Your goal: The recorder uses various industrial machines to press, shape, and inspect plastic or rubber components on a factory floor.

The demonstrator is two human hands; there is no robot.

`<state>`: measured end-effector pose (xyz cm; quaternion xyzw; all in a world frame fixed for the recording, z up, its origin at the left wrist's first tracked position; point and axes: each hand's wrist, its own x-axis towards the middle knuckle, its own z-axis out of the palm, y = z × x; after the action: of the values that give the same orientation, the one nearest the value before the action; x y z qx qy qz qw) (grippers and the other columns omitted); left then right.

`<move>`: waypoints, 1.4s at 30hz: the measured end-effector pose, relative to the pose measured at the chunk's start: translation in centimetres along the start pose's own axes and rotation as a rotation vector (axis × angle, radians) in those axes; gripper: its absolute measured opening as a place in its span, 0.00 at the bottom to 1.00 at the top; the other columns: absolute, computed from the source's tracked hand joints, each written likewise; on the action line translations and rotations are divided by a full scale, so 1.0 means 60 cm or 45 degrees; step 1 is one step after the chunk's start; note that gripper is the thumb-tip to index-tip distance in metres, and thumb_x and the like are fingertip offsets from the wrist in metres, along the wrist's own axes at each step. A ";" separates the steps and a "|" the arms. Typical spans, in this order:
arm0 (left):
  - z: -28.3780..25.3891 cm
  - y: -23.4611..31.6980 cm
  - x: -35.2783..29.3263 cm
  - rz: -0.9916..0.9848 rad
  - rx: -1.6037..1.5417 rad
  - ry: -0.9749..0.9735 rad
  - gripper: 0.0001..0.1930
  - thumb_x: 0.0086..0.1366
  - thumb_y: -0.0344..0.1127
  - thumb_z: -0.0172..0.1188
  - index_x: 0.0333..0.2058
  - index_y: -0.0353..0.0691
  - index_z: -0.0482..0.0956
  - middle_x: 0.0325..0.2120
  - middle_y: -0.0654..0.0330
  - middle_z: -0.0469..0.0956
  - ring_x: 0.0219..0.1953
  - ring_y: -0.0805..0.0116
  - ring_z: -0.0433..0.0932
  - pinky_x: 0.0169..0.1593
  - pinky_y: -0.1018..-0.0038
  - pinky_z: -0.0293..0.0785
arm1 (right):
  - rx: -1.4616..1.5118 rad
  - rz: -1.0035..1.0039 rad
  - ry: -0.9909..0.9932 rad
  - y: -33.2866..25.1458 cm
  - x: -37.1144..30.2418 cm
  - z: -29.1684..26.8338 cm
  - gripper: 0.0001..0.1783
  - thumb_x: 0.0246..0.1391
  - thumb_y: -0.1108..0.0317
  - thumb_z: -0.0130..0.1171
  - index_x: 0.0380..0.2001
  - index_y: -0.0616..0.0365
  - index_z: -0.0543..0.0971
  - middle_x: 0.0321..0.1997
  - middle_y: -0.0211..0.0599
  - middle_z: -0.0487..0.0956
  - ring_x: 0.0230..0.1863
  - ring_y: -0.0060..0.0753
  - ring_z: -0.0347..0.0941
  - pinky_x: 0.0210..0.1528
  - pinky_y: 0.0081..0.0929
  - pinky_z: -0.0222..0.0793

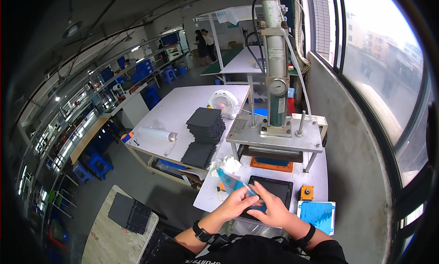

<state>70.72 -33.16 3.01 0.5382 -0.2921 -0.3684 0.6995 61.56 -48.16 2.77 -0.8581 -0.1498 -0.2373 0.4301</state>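
My left hand is closed on a thin, see-through blue film, pinched between thumb and fingers, which slants up and away to the left. Close beside it, my right hand has its fingers stretched apart near the film's edge; I see nothing held in it. Beneath and beyond the hands lies a flat black panel with a raised rim, partly covered by them. Crumpled white film rests at the far end of the blue film.
A press with a gauge and metal plates stands ahead, an orange pad under it. To the right are a yellow button box and a blue sheet. Stacked black sheets, a fan and a film roll occupy the left table.
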 end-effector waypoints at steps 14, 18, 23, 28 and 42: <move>-0.048 -0.027 -0.035 -0.067 0.317 -0.166 0.10 0.68 0.31 0.50 0.45 0.33 0.70 0.39 0.59 0.76 0.43 0.74 0.75 0.48 0.77 0.72 | 0.231 0.339 -0.322 -0.005 0.034 0.003 0.19 0.54 0.62 0.60 0.45 0.64 0.76 0.32 0.48 0.80 0.31 0.42 0.80 0.35 0.29 0.75; -0.048 -0.010 -0.044 -0.005 -0.294 -0.109 0.19 0.70 0.42 0.49 0.49 0.32 0.69 0.44 0.57 0.75 0.46 0.71 0.74 0.53 0.73 0.69 | 0.203 -0.063 -0.271 0.017 0.021 0.020 0.33 0.55 0.57 0.57 0.59 0.66 0.63 0.54 0.56 0.70 0.51 0.51 0.71 0.52 0.34 0.67; -0.054 -0.007 -0.040 -0.047 -0.002 0.052 0.16 0.69 0.41 0.51 0.44 0.32 0.74 0.39 0.59 0.77 0.44 0.72 0.75 0.51 0.74 0.70 | 0.248 -0.049 -0.353 0.014 0.021 0.038 0.38 0.58 0.54 0.53 0.63 0.68 0.55 0.62 0.58 0.62 0.61 0.56 0.61 0.61 0.38 0.58; -0.061 -0.013 -0.042 -0.011 0.063 0.048 0.10 0.67 0.35 0.53 0.40 0.34 0.76 0.35 0.62 0.78 0.37 0.78 0.75 0.43 0.80 0.71 | 0.558 0.081 -0.326 0.017 0.019 0.036 0.34 0.59 0.58 0.52 0.62 0.67 0.57 0.58 0.58 0.66 0.56 0.55 0.67 0.56 0.35 0.63; -0.077 -0.039 -0.052 -0.204 0.599 0.009 0.08 0.63 0.32 0.60 0.38 0.34 0.79 0.30 0.68 0.78 0.32 0.84 0.71 0.35 0.84 0.66 | 0.077 0.224 -0.537 0.019 0.082 0.025 0.09 0.51 0.66 0.53 0.26 0.60 0.78 0.27 0.48 0.77 0.31 0.51 0.75 0.33 0.40 0.70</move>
<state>72.24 -28.40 -0.44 0.7089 -0.3239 -0.3426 0.5246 66.67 -47.35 3.86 -0.8852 -0.1681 -0.0099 0.4337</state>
